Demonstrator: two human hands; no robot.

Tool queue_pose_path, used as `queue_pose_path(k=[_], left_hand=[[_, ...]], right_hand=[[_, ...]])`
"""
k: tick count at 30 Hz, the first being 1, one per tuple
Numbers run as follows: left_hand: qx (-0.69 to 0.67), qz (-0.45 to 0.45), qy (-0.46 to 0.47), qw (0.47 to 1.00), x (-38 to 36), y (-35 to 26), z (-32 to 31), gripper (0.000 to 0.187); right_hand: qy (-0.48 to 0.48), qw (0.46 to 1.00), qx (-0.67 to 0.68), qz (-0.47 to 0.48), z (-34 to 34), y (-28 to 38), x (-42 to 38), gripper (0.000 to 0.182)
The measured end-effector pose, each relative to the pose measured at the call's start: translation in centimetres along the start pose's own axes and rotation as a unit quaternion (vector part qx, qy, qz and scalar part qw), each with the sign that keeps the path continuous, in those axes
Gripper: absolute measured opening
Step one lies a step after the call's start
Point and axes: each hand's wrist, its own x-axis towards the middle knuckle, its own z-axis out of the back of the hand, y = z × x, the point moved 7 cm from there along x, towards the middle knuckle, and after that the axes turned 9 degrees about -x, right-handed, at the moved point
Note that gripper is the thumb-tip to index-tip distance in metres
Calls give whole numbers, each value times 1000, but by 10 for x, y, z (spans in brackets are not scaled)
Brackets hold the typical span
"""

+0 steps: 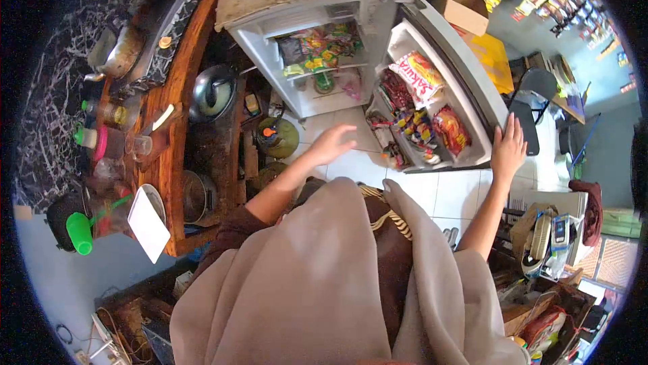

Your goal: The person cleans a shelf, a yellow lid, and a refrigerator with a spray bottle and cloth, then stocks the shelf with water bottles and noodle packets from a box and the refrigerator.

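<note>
At the edge of the open fridge door (476, 71), the right hand (511, 148) rested with its grip flat and fingers extended, while the left hand (331, 146) hung in the air before the fridge (307, 105), its grip loosely spread. In the door sat a red-and-white bag (418, 78) and other packets (451, 130); more packets (327, 42) lay inside the fridge. Left of it stood a wooden table (192, 48)

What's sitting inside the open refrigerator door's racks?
The refrigerator door holds a white-and-red SAKURA pack, dark red packets, colourful sachets and a red-orange pack. Whatever lies beneath or behind these is covered and cannot be seen.
</note>
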Motion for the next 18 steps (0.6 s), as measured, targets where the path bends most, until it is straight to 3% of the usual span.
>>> queue_pose_path(k=[6,9,11,13,16,18], left_hand=[[-32,85,-85,992,-22,32,23,39],[13,119,-93,988,-18,57,28,40],[57,130,-99,985,-14,68,27,41],[27,128,-118,984,-1,67,21,40],[5,96,-72,993,38,43,4,39],[-89,75,-44,992,79,31,-9,36]], right_hand=[[12,998,2,-66,-56,-39,53,53],[-21,997,-7,-79,-68,-36,56,57],[-112,986,30,-117,-61,-31,46,61],[-164,968,102,-159,-44,-13,22,52],[-236,936,199,-169,-41,16,-24,32],[-158,911,329,-194,-61,37,-41,20]])
